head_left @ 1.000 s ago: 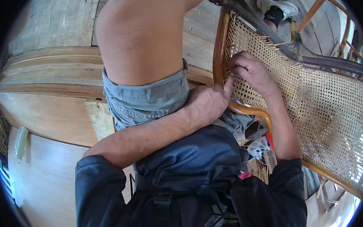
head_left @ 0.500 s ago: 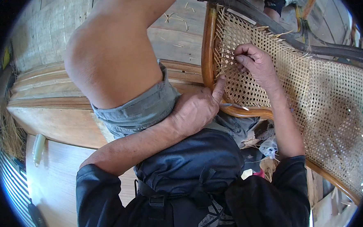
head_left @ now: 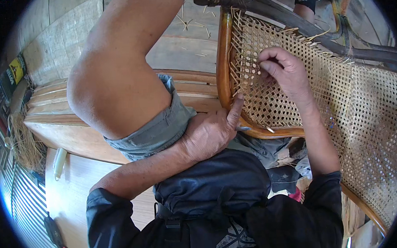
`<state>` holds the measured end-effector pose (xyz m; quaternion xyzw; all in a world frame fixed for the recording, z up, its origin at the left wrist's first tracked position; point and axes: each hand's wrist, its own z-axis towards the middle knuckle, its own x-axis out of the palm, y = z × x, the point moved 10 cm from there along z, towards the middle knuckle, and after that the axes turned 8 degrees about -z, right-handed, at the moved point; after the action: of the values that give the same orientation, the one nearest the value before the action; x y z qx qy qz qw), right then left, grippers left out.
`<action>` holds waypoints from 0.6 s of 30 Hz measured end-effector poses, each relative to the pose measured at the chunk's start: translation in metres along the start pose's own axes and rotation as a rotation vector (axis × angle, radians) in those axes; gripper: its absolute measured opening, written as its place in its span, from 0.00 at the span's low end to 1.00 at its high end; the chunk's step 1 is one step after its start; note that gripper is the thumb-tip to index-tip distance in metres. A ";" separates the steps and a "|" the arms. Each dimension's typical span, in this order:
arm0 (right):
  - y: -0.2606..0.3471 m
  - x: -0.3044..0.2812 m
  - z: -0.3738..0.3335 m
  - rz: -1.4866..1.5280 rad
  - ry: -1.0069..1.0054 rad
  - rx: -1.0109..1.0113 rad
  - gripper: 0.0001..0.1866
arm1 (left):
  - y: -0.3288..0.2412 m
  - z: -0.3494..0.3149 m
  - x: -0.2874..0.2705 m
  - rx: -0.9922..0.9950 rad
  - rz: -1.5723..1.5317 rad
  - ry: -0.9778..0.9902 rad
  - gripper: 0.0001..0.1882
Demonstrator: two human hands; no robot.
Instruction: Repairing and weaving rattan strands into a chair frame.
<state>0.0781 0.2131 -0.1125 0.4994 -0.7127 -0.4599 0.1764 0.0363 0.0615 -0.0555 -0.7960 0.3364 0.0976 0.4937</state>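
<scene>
The woven cane panel, with an open hexagonal mesh, fills a curved brown wooden frame on my right. Over its left part my right hand is closed in a pinch, thumb against forefinger, on what looks like a thin cane strand. The strand is hardly visible against the mesh. Lower left of it, my left hand rests by the frame's bend, one finger stretched up onto the cane edge. Its other fingers are curled and mostly hidden. A slim grey-blue tip shows beside that hand; what it belongs to is hidden.
Loose cane ends stick out along the panel's left and upper edges. A dark bar crosses behind the panel. Cane scraps litter the wooden floor. My bare knee rises at left, above stacked boards and a pale bottle. Another person's foot shows at top right.
My view has shifted slightly. My right hand has drawn a little to the right, away from the frame's left edge, still pinched. My left hand stays by the frame's bend.
</scene>
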 end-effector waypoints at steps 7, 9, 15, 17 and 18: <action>-0.019 -0.013 -0.009 0.120 -0.092 0.131 0.06 | 0.004 0.001 0.004 -0.008 -0.126 0.071 0.43; -0.021 -0.014 -0.013 0.121 -0.095 0.134 0.05 | 0.005 0.002 0.005 0.000 -0.145 0.069 0.44; -0.026 -0.015 -0.021 0.246 -0.125 0.176 0.06 | 0.003 0.001 -0.002 0.106 -0.206 -0.049 0.41; 0.003 -0.016 -0.017 -0.064 -0.147 -0.014 0.07 | 0.001 0.002 -0.002 0.103 -0.179 -0.052 0.42; 0.015 -0.007 -0.014 -0.176 -0.049 -0.097 0.08 | 0.001 0.003 -0.003 0.101 -0.183 -0.051 0.42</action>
<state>0.0832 0.2135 -0.0915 0.5396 -0.6471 -0.5197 0.1417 0.0343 0.0648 -0.0564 -0.7946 0.2542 0.0552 0.5486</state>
